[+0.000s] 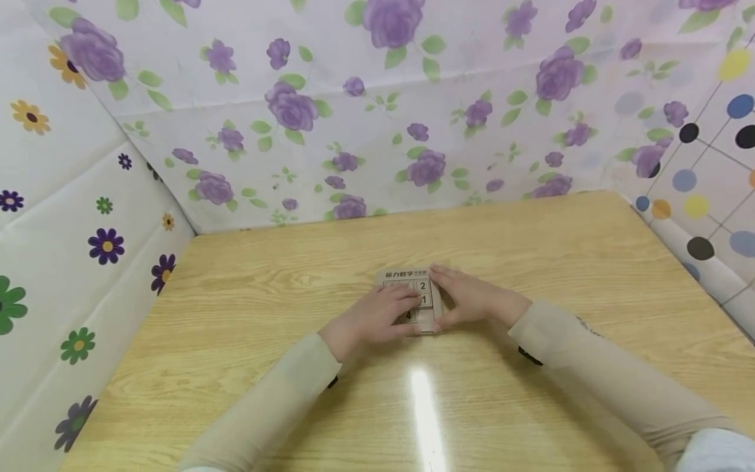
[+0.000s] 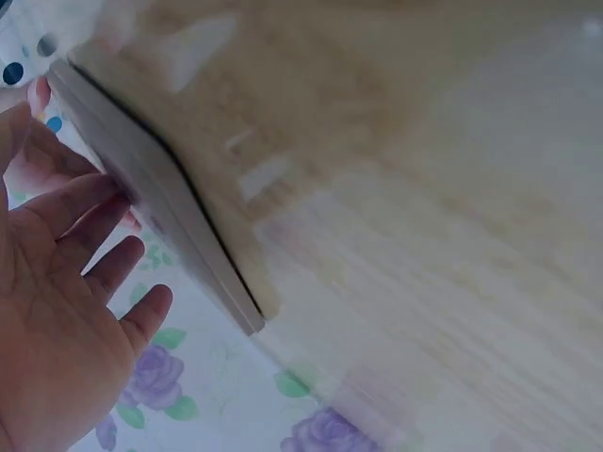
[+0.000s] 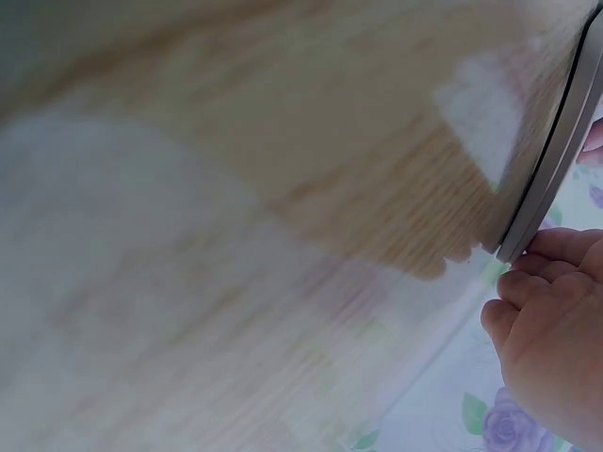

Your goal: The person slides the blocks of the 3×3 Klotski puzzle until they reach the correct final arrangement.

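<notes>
A number sliding puzzle (image 1: 423, 286) lies flat on the wooden table, with dark lettering along its top and square number tiles below. Tiles 2, 1 and 4 show; a bare slot is at the lower right. My left hand (image 1: 382, 314) reaches over the left part with extended fingers, fingertips on the tiles, hiding several of them. The right hand (image 1: 470, 298) holds the right side, one finger at the upper corner and the thumb at the lower corner. In the left wrist view, spread fingers (image 2: 108, 264) meet the face of the puzzle (image 2: 174, 207).
The wooden table (image 1: 283, 275) extends around the puzzle on all sides. A floral cloth (image 1: 354, 144) hangs behind it, with patterned sheets at left and right. A bright light reflection lies on the tabletop in front of the hands.
</notes>
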A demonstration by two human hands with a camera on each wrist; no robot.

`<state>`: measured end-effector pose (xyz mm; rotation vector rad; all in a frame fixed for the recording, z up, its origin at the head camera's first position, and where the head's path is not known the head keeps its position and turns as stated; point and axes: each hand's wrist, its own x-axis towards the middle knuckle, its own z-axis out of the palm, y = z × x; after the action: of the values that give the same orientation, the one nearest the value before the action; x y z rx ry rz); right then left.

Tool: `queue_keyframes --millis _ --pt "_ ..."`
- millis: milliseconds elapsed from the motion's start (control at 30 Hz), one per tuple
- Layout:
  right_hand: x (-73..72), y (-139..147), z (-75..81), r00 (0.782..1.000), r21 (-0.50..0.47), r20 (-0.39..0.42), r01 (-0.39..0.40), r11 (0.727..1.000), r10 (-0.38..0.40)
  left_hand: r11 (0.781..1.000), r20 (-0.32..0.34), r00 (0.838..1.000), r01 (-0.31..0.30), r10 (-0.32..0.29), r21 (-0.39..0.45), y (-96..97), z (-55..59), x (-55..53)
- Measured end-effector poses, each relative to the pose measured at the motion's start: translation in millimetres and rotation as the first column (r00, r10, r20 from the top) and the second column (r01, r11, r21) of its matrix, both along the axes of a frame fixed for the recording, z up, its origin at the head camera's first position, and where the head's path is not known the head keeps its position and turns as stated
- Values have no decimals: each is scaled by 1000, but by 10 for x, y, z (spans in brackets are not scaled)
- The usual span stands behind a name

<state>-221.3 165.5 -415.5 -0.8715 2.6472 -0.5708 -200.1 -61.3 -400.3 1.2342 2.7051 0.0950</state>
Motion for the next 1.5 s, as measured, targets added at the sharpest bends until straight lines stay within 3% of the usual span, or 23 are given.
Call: queue_keyframes --millis 133,300,600,767,967,1133,1333,1500 --pt "-7 13 27 1000 -1 -2 8 1000 -8 1000 14 1000 -5 6 -8 30 38 -31" --pt "3 8 47 1000 3 -6 5 1000 -5 1000 13 1000 16 -16 10 -13 25 4" --pt "16 -7 12 1000 20 -22 -15 1000 15 996 37 999 10 -13 83 -201 -9 247" --pt "38 6 1 999 58 -46 1 998 2 996 37 999 -9 6 90 -257 -16 317" --pt "86 -5 56 998 139 -61 28 990 -20 997 35 999 -21 18 73 -263 10 339" --pt "91 -33 70 998 196 -27 68 978 -64 997 48 998 -34 31 74 -269 22 339" --pt "101 -31 62 994 183 43 96 978 -105 995 48 998 -40 36 87 -277 -13 328" --pt "123 -40 58 994 167 55 82 983 -93 993 55 998 -34 28 112 -319 -13 361"
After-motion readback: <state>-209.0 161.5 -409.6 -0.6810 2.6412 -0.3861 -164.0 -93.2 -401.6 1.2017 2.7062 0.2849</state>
